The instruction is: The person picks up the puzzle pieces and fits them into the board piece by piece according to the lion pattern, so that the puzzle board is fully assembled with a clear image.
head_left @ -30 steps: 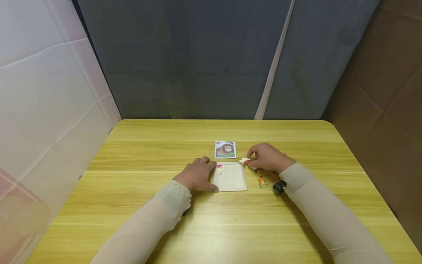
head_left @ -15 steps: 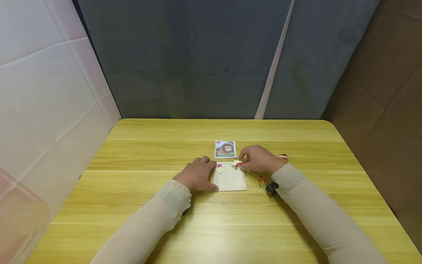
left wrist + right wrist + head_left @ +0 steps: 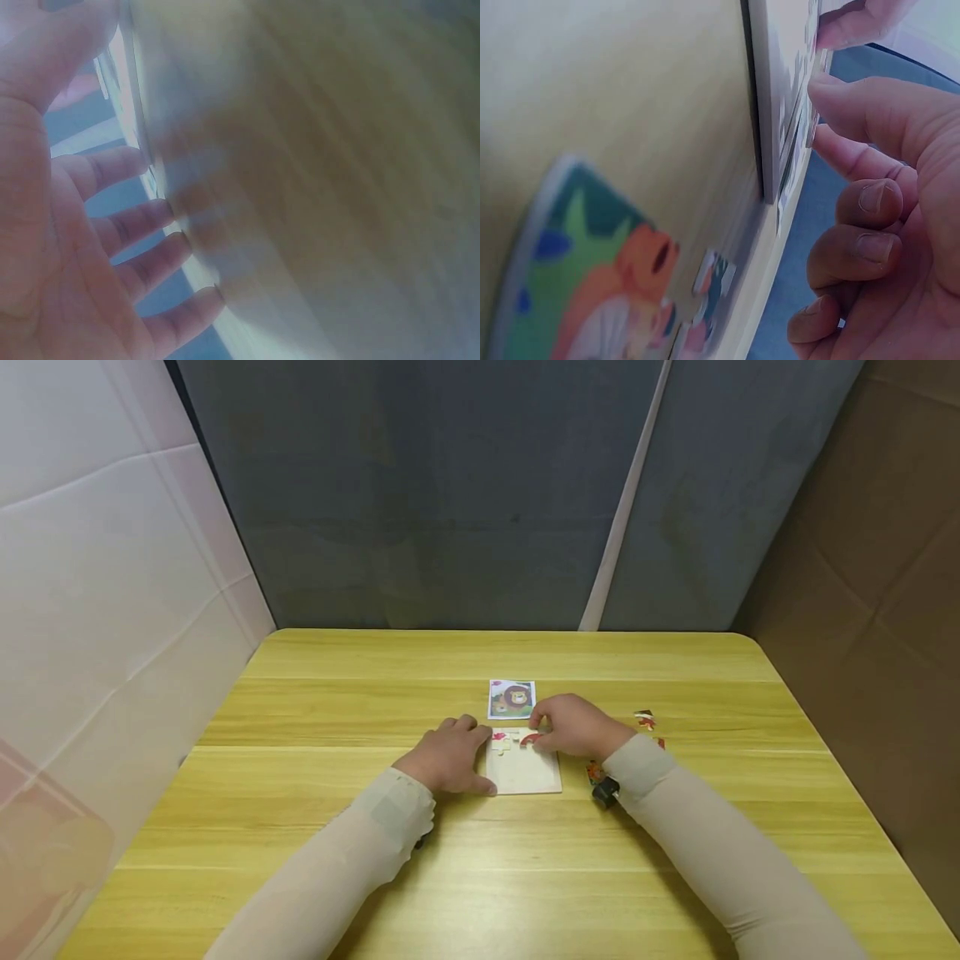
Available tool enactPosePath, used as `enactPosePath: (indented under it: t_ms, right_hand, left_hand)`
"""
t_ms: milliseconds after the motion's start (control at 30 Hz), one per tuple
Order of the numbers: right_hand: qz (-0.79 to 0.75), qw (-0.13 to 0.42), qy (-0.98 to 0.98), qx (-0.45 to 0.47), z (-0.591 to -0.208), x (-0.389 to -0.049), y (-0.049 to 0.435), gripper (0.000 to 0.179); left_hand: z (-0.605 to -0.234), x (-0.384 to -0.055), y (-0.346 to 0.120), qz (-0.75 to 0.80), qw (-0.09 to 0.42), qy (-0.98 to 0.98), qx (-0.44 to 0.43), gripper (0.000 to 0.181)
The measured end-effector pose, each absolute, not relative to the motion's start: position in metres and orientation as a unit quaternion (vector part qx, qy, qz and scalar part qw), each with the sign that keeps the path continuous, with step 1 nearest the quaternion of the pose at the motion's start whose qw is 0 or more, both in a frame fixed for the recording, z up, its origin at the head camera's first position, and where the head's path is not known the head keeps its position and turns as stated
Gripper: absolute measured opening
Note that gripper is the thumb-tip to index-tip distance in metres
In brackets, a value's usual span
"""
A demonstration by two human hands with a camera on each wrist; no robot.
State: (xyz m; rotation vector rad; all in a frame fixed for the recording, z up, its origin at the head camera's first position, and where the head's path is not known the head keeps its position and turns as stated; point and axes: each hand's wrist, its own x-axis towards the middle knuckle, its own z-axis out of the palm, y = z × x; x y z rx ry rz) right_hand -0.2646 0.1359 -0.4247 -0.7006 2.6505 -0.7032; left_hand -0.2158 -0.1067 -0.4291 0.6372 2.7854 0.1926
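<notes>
A square, pale puzzle tray (image 3: 525,775) lies on the table. In its upper left corner sits a jigsaw piece (image 3: 499,742) with a pink print. My right hand (image 3: 577,725) pinches a second jigsaw piece (image 3: 527,739), cream with a red arc, between thumb and index finger at the tray's top edge, close beside the first. The other right fingers curl inward in the right wrist view. My left hand (image 3: 448,756) rests at the tray's left side, fingers spread, thumb at its lower left corner. In the left wrist view the fingertips (image 3: 161,210) meet the tabletop.
A picture card (image 3: 512,700) with a lion lies just behind the tray. Loose jigsaw pieces (image 3: 645,720) lie to the right, some partly hidden by my right arm. One orange and green piece (image 3: 592,277) shows large in the right wrist view. A grey curtain (image 3: 420,502) hangs behind the table.
My right hand has carried the red-arc jigsaw piece leftward from the tray's right edge to beside the pink one. Loose pieces on the right have come into view. My left hand has stayed put.
</notes>
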Motion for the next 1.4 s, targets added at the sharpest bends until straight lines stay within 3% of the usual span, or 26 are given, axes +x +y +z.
enactPosePath:
  t_ms: [1400]
  right_hand:
    - [-0.204, 0.155, 0.931, -0.259, -0.429, -0.265, 0.114, 0.014]
  left_hand:
    - [-0.427, -0.215, -0.107, 0.063, 0.141, 0.962, 0.224, 0.095]
